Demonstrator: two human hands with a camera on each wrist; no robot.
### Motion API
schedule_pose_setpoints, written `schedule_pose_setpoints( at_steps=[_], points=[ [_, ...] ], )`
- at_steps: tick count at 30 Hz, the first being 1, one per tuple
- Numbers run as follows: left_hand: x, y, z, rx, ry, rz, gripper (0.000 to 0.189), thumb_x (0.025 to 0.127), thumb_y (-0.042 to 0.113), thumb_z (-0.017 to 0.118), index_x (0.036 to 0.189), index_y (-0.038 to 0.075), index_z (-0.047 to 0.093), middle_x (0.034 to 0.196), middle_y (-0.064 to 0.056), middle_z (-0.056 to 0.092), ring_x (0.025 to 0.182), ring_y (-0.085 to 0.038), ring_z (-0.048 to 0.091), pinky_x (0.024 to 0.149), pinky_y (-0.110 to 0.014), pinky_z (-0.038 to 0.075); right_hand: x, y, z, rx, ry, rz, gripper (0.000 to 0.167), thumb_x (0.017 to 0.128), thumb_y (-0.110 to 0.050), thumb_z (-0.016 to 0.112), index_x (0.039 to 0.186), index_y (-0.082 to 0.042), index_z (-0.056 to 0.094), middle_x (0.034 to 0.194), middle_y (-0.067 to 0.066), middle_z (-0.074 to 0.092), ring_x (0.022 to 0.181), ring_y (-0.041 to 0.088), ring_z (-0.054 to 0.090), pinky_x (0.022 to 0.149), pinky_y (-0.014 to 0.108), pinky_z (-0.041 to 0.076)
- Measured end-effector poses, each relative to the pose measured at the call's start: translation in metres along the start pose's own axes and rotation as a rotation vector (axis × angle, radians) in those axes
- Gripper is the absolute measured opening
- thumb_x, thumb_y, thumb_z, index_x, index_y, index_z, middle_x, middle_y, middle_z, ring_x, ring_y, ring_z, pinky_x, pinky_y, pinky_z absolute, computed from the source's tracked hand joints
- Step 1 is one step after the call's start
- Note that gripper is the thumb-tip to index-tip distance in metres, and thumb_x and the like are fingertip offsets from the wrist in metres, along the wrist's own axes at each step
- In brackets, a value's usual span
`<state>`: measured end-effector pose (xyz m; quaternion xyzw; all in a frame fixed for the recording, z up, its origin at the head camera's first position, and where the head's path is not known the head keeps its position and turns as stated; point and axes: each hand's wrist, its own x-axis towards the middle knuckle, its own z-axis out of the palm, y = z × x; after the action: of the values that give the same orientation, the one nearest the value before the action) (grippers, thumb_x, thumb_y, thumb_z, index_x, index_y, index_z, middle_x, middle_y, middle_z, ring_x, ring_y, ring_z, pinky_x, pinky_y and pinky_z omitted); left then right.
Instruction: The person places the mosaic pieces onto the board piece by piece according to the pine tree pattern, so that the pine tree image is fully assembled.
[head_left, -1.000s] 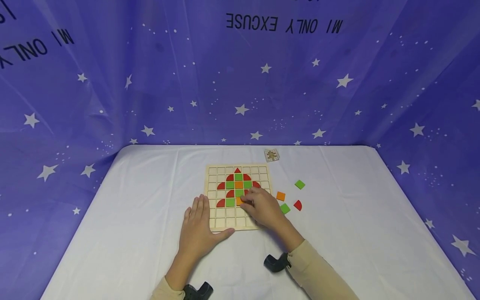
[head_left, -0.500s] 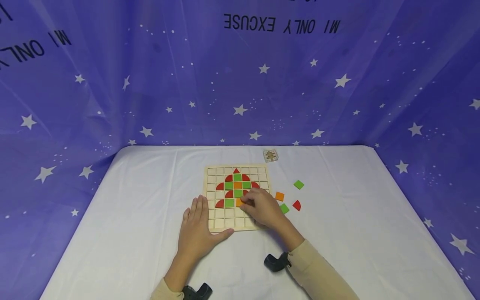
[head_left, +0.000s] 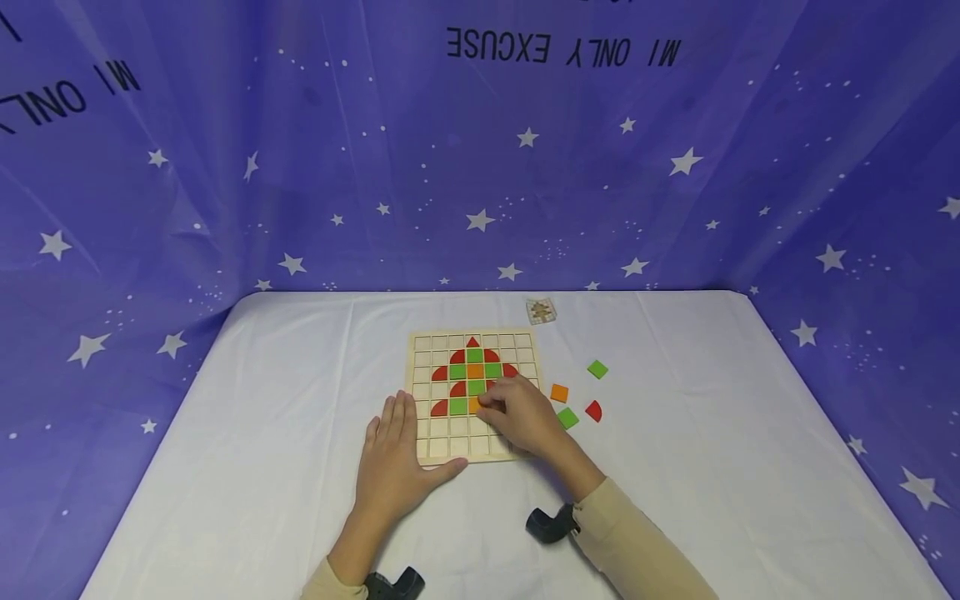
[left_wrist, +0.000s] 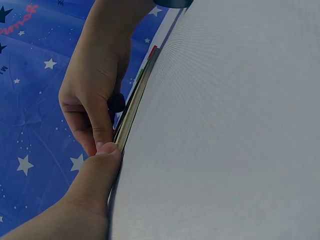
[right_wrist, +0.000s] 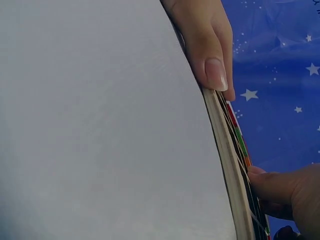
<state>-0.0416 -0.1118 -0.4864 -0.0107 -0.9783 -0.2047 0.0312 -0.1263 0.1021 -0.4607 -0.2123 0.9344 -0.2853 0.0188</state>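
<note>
A wooden grid board [head_left: 438, 447] lies on the table with red, green and orange tiles set in its cells as a stepped tree shape. My left hand [head_left: 393, 471] rests along the board's left edge, fingers straight, thumb at the front edge. My right hand [head_left: 523, 414] reaches over the board's right half, thumb and forefinger bent together at an orange square tile [head_left: 474, 406] in the tree's lower row. In the right wrist view, the thumb [right_wrist: 272, 186] meets the board's top by an orange tile edge [right_wrist: 247, 161]. The right hand hides several cells behind it.
Right of the board lie an orange square [head_left: 559, 392], a green square [head_left: 567, 417], another green square [head_left: 597, 369] and a red quarter-circle [head_left: 593, 410]. A small pattern card [head_left: 541, 311] lies behind the board. A starry purple curtain [head_left: 480, 167] surrounds the white table [head_left: 300, 375].
The right fingertips have shifted very slightly left at the orange square tile. The left hand keeps its place on the board, and the loose tiles lie as before.
</note>
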Motion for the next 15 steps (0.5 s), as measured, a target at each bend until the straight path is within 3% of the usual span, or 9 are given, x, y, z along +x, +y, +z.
schedule_pose_setpoints(
  at_steps=[4,7,11,15],
  points=[
    [0.000,0.000,-0.001,0.003,-0.002,-0.001,0.132,0.069,0.092,0.052,0.158,0.002,0.015,0.167,-0.014,0.015,0.155,-0.031,0.012,0.123,-0.054,0.016,-0.003,0.000,0.002,-0.017,0.022,-0.013,0.013,0.086,-0.032,0.077,0.096,-0.023,0.080,0.087,-0.014,0.068,0.085,0.006,0.056,0.078,0.027,0.051],
    [0.000,0.000,-0.001,0.002,-0.006,-0.006,0.132,0.069,0.092,0.052,0.158,0.002,0.014,0.167,-0.014,0.014,0.155,-0.031,0.012,0.123,-0.054,0.016,-0.007,0.002,0.000,-0.024,0.031,-0.019,0.012,0.086,-0.034,0.078,0.092,-0.025,0.079,0.081,-0.017,0.063,0.080,0.005,0.051,0.072,0.024,0.048],
    [-0.001,0.002,-0.001,-0.005,-0.013,-0.013,0.132,0.069,0.090,0.055,0.158,0.002,0.014,0.167,-0.015,0.014,0.155,-0.032,0.011,0.123,-0.055,0.016,-0.014,0.014,-0.008,0.007,0.063,0.001,0.019,0.085,-0.037,0.078,0.101,-0.027,0.078,0.078,-0.019,0.057,0.078,0.005,0.048,0.067,0.022,0.043],
    [0.000,0.002,-0.001,-0.011,-0.012,-0.015,0.132,0.069,0.088,0.057,0.158,0.002,0.014,0.167,-0.015,0.014,0.156,-0.032,0.010,0.123,-0.055,0.015,-0.020,0.035,-0.022,0.048,0.147,0.054,0.028,0.086,-0.035,0.078,0.110,-0.022,0.075,0.077,-0.015,0.055,0.078,0.009,0.046,0.065,0.026,0.040]
  ],
)
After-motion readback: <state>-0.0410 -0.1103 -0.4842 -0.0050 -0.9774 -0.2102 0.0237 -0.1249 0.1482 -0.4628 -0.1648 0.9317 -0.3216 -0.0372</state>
